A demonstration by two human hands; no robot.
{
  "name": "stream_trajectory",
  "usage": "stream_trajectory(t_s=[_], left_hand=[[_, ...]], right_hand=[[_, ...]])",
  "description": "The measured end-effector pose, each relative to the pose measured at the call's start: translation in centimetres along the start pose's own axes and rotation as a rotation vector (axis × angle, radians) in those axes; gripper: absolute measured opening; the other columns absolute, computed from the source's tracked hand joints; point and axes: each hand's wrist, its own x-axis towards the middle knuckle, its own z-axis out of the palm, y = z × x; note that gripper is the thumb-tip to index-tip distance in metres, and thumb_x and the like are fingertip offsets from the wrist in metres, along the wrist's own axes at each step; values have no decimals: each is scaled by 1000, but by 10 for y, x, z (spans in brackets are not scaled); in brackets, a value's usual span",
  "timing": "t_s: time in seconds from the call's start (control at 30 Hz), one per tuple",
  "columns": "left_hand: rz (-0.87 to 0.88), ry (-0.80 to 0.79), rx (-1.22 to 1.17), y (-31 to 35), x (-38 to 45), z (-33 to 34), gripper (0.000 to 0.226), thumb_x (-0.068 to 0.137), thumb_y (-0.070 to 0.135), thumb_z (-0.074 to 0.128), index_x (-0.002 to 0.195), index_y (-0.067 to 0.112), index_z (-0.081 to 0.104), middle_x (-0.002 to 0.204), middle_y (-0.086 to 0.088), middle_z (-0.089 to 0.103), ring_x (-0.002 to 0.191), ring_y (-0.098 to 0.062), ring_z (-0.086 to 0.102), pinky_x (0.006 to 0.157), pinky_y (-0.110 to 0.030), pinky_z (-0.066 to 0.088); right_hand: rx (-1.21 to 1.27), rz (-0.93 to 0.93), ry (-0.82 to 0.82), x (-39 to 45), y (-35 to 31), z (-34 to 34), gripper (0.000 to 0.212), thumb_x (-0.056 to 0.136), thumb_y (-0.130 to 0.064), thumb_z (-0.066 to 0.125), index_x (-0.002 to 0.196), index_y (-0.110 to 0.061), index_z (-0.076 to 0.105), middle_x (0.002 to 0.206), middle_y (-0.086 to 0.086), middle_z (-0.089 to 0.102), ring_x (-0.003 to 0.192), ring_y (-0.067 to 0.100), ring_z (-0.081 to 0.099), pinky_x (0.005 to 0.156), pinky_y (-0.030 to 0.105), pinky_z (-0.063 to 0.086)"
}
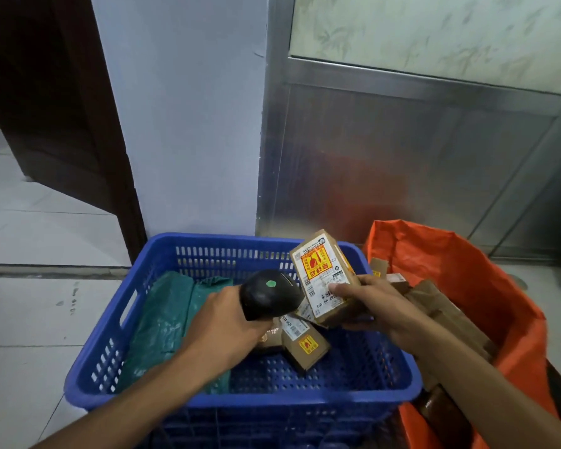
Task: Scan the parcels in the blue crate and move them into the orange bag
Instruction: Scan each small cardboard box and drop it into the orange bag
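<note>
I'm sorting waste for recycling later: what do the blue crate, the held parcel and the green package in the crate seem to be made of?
The blue crate looks like moulded hard plastic: glossy, with slotted walls. The held parcel, gripped by the right hand, seems to be brown cardboard with printed paper labels. The green package appears to be thin plastic film, wrinkled and faintly shiny.
</note>
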Motion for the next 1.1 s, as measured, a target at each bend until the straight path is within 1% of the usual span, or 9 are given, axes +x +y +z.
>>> stream_trajectory(t_s=[0.07,0.1,0.23,0.33,0.43,0.7,0.77,0.93,1.1], left_hand=[[10,-1,7,-2,0,-1,12,79,31,78,80,22,70,69,3,70,63,-16,66,59,-28,53],[16,-6,4,-3,-1,-1,13,79,31,79,79,22,70,68,2,69,61,-16,65,58,-28,52],[16,-21,8,-6,-3,-1,14,75,26,78,72,19,67,64,0,68,63,-20,67,59,-33,53],[19,-38,21,-9,-6,-1,17,75,23,77,66,17,64,57,1,65,55,-15,62,52,-27,46],[11,-55,28,-10,-10,-2,23,75,21,78,61,18,60,51,5,60,47,-8,55,49,-23,41],[-30,-68,29,-12,-14,-5,30,74,24,77,54,21,55,42,10,54,42,-9,50,49,-24,39],[-34,-64,36,-12,-14,-4,31,74,25,77,53,20,54,41,9,53,42,-10,48,48,-24,39],[-45,-65,68,-10,-15,-4,28,75,27,77,57,19,57,48,5,56,46,-14,54,50,-25,42],[-44,-61,102,-6,-15,-2,32,76,27,77,56,20,53,50,6,55,45,-10,51,48,-22,36]], right_hand=[[-42,3,-9,1,0,1,45,82,-29,82,120,-17,61,107,6,76,98,20,73,68,32,62],[-62,9,-17,1,0,2,45,82,-30,81,120,-18,60,108,6,75,99,20,72,68,32,62],[-142,32,-60,0,-2,8,43,83,-29,80,119,-19,58,108,5,74,97,19,73,70,32,62],[-183,39,-83,2,0,11,41,84,-28,80,118,-19,58,106,5,75,94,17,73,72,33,63],[-204,40,-85,4,1,13,40,84,-28,80,116,-20,59,106,4,75,96,17,73,76,36,63],[-227,42,-93,7,2,19,41,83,-29,80,116,-19,59,107,3,75,98,18,73,83,43,62],[-231,46,-99,6,1,20,40,84,-28,80,116,-18,58,106,3,75,98,18,73,84,43,62],[-237,58,-112,6,2,21,42,84,-28,80,118,-18,58,108,4,74,100,19,72,84,43,62],[-250,66,-111,5,2,22,42,84,-29,80,118,-18,57,111,4,72,103,20,70,85,43,62]])
